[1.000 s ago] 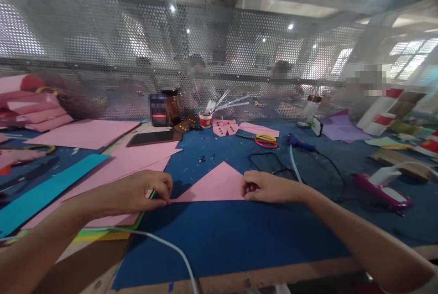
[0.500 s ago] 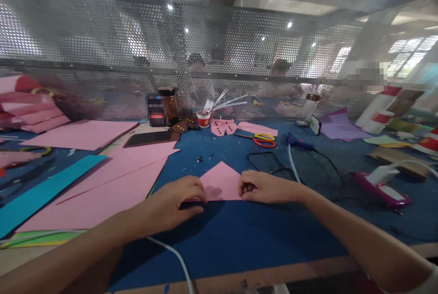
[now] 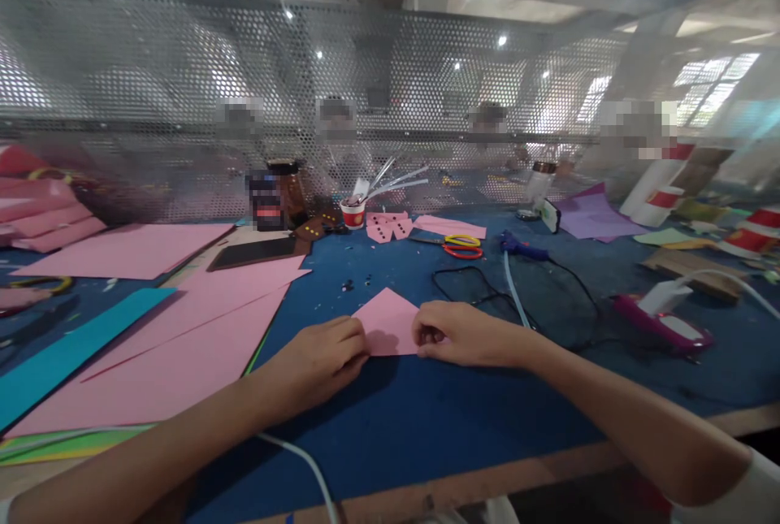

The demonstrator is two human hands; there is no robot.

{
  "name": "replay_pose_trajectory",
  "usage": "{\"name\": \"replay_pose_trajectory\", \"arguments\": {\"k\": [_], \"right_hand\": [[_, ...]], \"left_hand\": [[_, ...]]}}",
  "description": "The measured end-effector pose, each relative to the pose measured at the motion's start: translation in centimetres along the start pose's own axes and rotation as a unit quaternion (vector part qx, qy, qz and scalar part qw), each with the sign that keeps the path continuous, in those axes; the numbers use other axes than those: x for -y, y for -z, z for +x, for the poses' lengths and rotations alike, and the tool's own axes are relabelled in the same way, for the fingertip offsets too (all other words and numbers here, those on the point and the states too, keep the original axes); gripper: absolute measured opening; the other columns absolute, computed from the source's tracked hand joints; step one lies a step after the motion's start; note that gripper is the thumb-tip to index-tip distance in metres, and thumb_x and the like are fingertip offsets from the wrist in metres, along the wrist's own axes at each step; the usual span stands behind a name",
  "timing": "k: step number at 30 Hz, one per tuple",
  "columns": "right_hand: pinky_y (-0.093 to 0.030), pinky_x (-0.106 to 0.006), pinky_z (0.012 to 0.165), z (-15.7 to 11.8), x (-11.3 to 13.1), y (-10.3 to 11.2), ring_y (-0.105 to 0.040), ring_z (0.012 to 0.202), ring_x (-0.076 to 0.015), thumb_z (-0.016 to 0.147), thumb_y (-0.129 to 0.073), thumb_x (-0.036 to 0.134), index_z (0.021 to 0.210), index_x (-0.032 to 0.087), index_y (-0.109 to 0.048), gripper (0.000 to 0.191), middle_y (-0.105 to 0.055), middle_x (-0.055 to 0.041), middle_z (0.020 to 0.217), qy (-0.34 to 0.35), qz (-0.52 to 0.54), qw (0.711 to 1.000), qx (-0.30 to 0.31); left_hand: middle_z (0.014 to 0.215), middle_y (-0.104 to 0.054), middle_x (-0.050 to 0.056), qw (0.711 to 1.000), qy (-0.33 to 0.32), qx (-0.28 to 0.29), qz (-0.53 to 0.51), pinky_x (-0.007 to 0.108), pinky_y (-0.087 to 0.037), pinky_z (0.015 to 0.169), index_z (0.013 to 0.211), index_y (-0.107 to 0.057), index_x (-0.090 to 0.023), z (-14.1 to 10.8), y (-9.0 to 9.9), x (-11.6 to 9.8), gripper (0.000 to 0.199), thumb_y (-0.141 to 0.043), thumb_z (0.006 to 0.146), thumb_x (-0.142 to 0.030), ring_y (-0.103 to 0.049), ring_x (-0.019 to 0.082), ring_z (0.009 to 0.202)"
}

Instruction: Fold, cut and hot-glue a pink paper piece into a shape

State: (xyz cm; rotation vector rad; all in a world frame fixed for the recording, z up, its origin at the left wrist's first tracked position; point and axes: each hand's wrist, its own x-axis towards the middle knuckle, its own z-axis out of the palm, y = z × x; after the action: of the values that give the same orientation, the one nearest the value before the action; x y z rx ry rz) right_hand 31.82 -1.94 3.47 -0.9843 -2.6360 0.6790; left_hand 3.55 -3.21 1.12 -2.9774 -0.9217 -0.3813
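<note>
A piece of pink paper [image 3: 388, 323] lies on the blue tabletop, its peak pointing away from me and its straight edge toward me. My left hand [image 3: 332, 352] is closed on the paper's left corner, thumb and fingers together. At the right corner, my right hand [image 3: 442, 331] grips the paper with curled fingers. Both side corners are hidden under the hands. Beyond the paper lie scissors [image 3: 463, 246] with yellow and red handles, and a black cord [image 3: 466, 284] loops near my right hand.
Large pink sheets [image 3: 201, 337] and a teal strip [image 3: 85, 337] cover the left side. A blue glue gun [image 3: 524, 248] and a magenta power strip [image 3: 661, 325] are at right. Behind stand a paper cup [image 3: 353, 215] and a perforated metal screen [image 3: 390, 85].
My left thumb, apart from the fingers before, has closed in against the paper's corner. My right hand keeps its hold. The whole view has shifted slightly.
</note>
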Motion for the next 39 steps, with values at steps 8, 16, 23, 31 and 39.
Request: {"name": "replay_pose_trajectory", "arguments": {"k": [8,16,23,31,39], "right_hand": [[-0.04,-0.026,0.073,0.0,0.1,-0.4,-0.059,0.082,-0.0156,0.089,-0.061,0.017,0.09,0.017,-0.065,0.004,-0.066,-0.0029,0.089,0.079,-0.109,0.99,-0.032],[-0.04,-0.024,0.073,-0.1,0.3,-0.3,-0.058,0.079,-0.0141,0.088,-0.061,0.013,0.087,0.017,-0.065,0.006,-0.066,-0.0017,0.087,0.084,-0.109,0.99,-0.022],[-0.041,-0.025,0.074,0.0,0.0,-0.3,-0.06,0.083,-0.0149,0.094,-0.057,0.021,0.094,0.017,-0.066,0.01,-0.067,-0.0031,0.093,0.063,-0.097,0.993,-0.008],[-0.04,-0.025,0.074,0.2,-0.3,-0.3,-0.06,0.085,-0.0162,0.097,-0.055,0.026,0.096,0.017,-0.065,0.014,-0.068,-0.0042,0.096,0.04,-0.087,0.995,0.008],[-0.039,-0.023,0.069,0.0,-0.1,0.0,-0.059,0.079,-0.0141,0.089,-0.059,0.018,0.093,0.017,-0.066,0.008,-0.068,-0.0026,0.093,0.016,-0.064,0.998,0.01]], "left_hand": [[0.09,-0.061,0.005,0.997,0.062,-0.018,-0.035,0.028,-0.044,0.074,0.091,-0.061,-0.018,-0.1,-0.4,-0.3,0.017,-0.045,0.096,-0.017,-0.058,0.018,0.086],[0.095,-0.063,0.005,0.993,0.073,-0.007,-0.091,0.028,-0.044,0.076,0.098,-0.063,-0.019,-0.7,-0.5,0.0,0.02,-0.044,0.102,-0.026,-0.059,0.018,0.089],[0.092,-0.066,0.001,0.981,0.11,-0.003,-0.163,0.025,-0.043,0.076,0.095,-0.066,-0.021,-0.7,-0.1,0.5,0.014,-0.054,0.098,-0.027,-0.061,0.016,0.086],[0.088,-0.068,-0.001,0.972,0.138,-0.009,-0.189,0.024,-0.041,0.072,0.091,-0.068,-0.022,-0.8,0.1,1.0,0.016,-0.057,0.097,-0.032,-0.062,0.015,0.081],[0.082,-0.066,-0.002,0.965,0.167,0.028,-0.2,0.023,-0.038,0.066,0.087,-0.066,-0.022,-1.0,0.5,2.0,0.022,-0.058,0.094,-0.041,-0.059,0.015,0.074]]}}
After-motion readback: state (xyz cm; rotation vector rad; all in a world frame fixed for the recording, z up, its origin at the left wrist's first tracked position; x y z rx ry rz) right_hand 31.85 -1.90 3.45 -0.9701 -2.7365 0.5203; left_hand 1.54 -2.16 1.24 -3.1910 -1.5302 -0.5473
